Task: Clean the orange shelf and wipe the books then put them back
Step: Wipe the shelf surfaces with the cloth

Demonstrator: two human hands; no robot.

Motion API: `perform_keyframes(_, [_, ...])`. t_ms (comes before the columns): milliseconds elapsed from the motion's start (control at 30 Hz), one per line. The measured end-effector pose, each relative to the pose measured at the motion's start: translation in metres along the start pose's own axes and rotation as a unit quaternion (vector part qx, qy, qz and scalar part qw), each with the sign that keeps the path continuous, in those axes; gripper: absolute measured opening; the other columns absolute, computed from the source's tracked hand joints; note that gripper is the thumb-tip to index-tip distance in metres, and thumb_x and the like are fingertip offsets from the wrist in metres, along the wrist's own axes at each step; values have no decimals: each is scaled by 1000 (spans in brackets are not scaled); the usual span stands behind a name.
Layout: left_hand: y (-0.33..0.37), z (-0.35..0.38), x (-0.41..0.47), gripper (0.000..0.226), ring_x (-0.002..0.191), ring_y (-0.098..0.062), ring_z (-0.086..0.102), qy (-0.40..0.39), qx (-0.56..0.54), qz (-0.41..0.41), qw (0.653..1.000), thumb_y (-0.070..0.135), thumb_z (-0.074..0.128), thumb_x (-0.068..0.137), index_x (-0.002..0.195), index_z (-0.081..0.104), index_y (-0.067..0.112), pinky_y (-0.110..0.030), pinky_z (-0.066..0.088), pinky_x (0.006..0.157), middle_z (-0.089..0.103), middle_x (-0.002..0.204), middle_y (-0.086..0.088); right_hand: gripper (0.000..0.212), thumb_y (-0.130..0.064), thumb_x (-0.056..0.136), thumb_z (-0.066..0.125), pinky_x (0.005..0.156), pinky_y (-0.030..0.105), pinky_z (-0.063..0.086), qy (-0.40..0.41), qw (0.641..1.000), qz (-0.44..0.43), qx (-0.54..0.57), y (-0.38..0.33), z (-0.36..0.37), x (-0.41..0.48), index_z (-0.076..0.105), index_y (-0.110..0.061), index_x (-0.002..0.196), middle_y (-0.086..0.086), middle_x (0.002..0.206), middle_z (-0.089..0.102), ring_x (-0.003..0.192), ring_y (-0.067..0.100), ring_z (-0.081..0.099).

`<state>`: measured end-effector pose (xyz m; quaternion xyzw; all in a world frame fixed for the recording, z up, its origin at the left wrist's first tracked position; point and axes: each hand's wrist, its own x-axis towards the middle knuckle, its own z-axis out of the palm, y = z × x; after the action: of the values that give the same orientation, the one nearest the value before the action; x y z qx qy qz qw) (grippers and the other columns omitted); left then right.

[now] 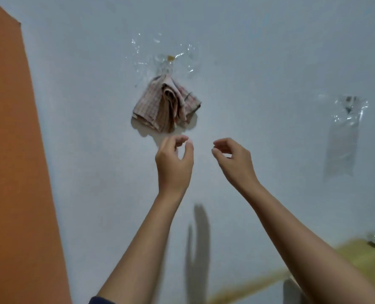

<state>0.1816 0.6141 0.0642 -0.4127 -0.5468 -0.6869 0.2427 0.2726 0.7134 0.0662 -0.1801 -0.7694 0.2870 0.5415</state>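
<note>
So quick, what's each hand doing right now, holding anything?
Left hand: open, fingers loosely curled, holding nothing, just below the checked cloth.
Right hand: open, loosely curled, holding nothing.

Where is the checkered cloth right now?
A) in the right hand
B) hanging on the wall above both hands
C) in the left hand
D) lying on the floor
B: the checkered cloth hangs on the white wall, above the left hand and the right hand, and neither hand touches it.
</note>
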Motion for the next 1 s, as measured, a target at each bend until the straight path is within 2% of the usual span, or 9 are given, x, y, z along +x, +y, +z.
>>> perform_keyframes(100, [15, -10, 54, 6, 78, -3, 53, 111, -10, 86, 990, 10, 59, 88, 87, 64, 9, -3, 38, 76, 58, 90, -1, 11, -16, 88, 60, 66, 3, 41, 55, 994, -65, 67, -42, -1, 45, 64, -15, 97, -6, 94, 64, 81, -5, 57])
perform_keyframes(167, [11, -14, 87, 8, 86, -11, 55, 144, -1, 119, 982, 12, 57, 86, 88, 63, 9, -15, 44, 81, 56, 91, -2, 11, -19, 88, 61, 65, 3, 40, 61, 989, -98, 93, -63, 6, 68, 64, -14, 98, -4, 94, 65, 81, -5, 58])
perform_keyframes(233, [-1, -16, 115, 13, 92, -21, 57, 142, 19, 128, 981, 15, 55, 85, 92, 64, 9, -29, 47, 86, 56, 95, -2, 18, -24, 87, 63, 69, 7, 42, 45, 987, -125, 96, -79, 18, 87, 63, -13, 102, 0, 97, 65, 83, 4, 60])
perform_keyframes(333, [-20, -14, 143, 18, 101, -26, 54, 101, 58, 129, 985, 19, 57, 88, 102, 65, 12, -43, 48, 88, 53, 102, -1, 27, -34, 87, 62, 85, 25, 48, -2, 988, -137, 73, -92, 46, 110, 58, -21, 111, 2, 105, 58, 96, 13, 57])
perform_keyframes(433, [-35, -14, 156, 25, 109, -20, 51, 42, 82, 130, 987, 27, 52, 89, 111, 62, 20, -34, 49, 86, 46, 105, 10, 36, -38, 87, 59, 94, 34, 45, -20, 989, -138, 42, -96, 70, 127, 52, -27, 120, 1, 116, 50, 108, 15, 53])
perform_keyframes(567, [-47, -18, 166, 25, 101, -10, 56, 11, 60, 158, 986, 12, 55, 91, 115, 61, 15, -10, 42, 86, 48, 106, 6, 42, -36, 88, 58, 87, 20, 36, 10, 988, -152, 7, -93, 91, 137, 50, -27, 128, 2, 117, 48, 110, 15, 51])
perform_keyframes(600, [-48, -19, 168, 25, 99, -8, 56, 7, 51, 166, 985, 9, 56, 91, 115, 61, 14, -8, 42, 87, 49, 106, 4, 42, -32, 89, 58, 85, 17, 33, 22, 987, -158, 6, -91, 94, 139, 50, -26, 129, 3, 115, 49, 109, 15, 51])
perform_keyframes(767, [-53, -20, 175, 25, 96, -7, 59, -8, 39, 185, 982, 7, 59, 90, 113, 62, 13, -16, 48, 88, 54, 105, 0, 32, -7, 87, 56, 84, 12, 37, 83, 982, -166, 44, -87, 91, 145, 64, -13, 118, 7, 110, 65, 100, 16, 59])
perform_keyframes(1000, [-20, -18, 181, 24, 100, -13, 58, -56, 32, 129, 990, 21, 54, 95, 118, 58, 19, -27, 48, 87, 58, 111, -1, 21, -7, 85, 62, 82, 11, 47, 78, 974, -160, 140, -94, 63, 155, 71, -11, 104, -1, 96, 70, 85, 2, 61])
